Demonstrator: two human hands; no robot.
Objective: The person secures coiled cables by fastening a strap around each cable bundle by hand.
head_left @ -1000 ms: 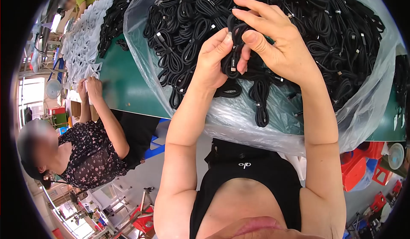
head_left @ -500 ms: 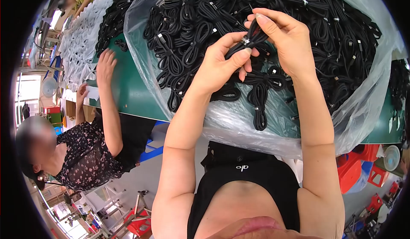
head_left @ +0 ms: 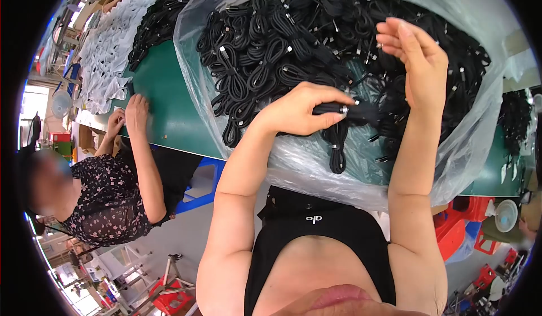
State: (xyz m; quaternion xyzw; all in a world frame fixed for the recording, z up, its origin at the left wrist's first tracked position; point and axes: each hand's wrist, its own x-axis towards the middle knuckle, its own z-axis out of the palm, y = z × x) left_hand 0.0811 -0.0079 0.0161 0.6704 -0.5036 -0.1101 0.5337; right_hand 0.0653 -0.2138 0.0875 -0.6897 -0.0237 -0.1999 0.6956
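My left hand [head_left: 305,110] is closed on a coiled black cable [head_left: 360,114], its thumb and fingers around one end of the bundle. That cable is blurred and stretches to the right, low over the others. Above the right part of the pile is my right hand [head_left: 420,56], fingers extended and nothing seen in it. Under both hands, many coiled black cables [head_left: 265,62] with small metal plugs lie in a large clear plastic bag [head_left: 197,84]. One cable bundle [head_left: 337,149] lies apart at the bag's near side, just below my left hand.
The bag rests on a green table [head_left: 164,115]. At the left, a co-worker in a flowered top [head_left: 107,197] has both hands over the table edge. White pieces [head_left: 107,56] and more black cables [head_left: 161,16] cover the table beyond. Red stools [head_left: 466,225] stand at the lower right.
My hands have come apart. The left has lowered the cable bundle toward the near side of the pile; the right has let go and moved right. The co-worker's hands have come closer together.
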